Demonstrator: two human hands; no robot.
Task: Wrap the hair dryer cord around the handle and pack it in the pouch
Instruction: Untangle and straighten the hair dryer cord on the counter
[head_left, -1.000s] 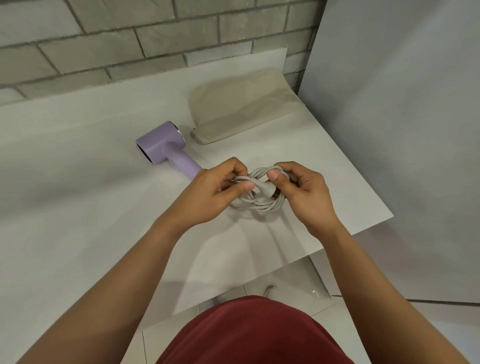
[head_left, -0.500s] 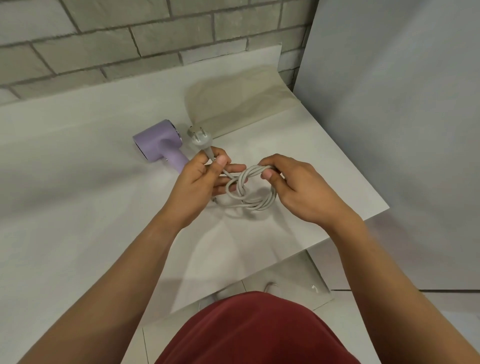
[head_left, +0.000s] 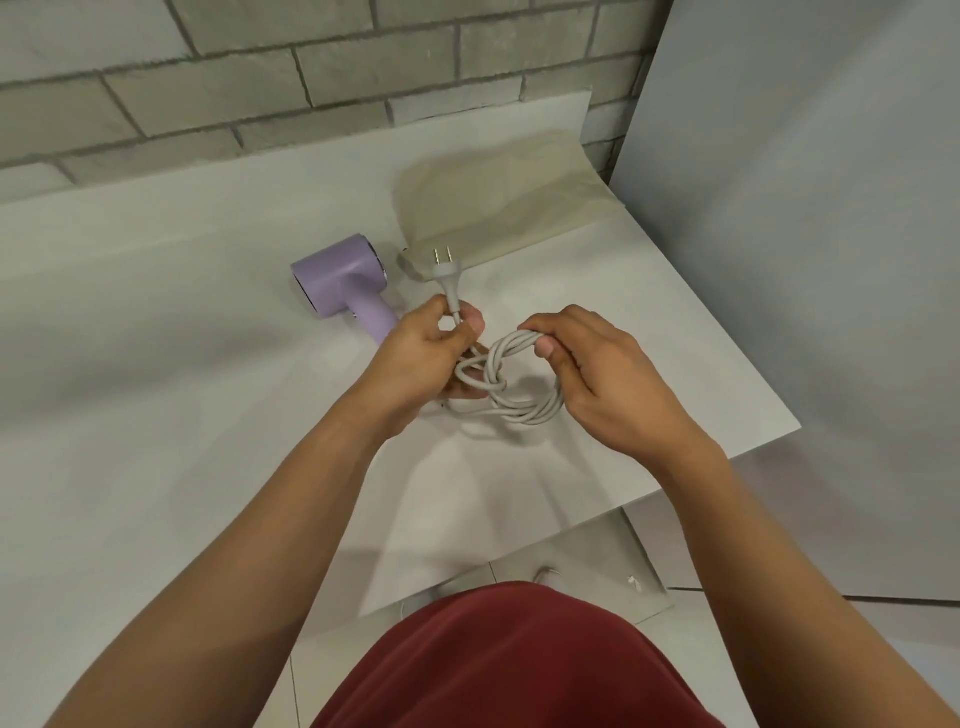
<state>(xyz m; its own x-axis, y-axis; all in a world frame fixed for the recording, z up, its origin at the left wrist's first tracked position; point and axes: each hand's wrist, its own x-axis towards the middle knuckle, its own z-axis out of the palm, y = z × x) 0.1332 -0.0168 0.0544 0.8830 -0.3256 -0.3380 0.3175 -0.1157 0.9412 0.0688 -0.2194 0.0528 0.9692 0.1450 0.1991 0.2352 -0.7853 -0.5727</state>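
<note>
The grey plug (head_left: 444, 270) had been drawn farther out of the looped cord (head_left: 519, 387), just right of the smooth lilac hair dryer (head_left: 340, 278). The stretch below the plug was pinched by the left hand (head_left: 426, 358); the round loops were gripped by the right hand (head_left: 597, 379). A flat beige pouch (head_left: 498, 202) lay behind the dryer on the white table (head_left: 156, 364).

We face a wall of grey-white brick (head_left: 311, 78) running behind a pale, matt surface (head_left: 156, 389). At our right a plain grey panel (head_left: 805, 234) stands upright, with light floor tiles (head_left: 883, 665) below it. Soft light leaves faint shadows.
</note>
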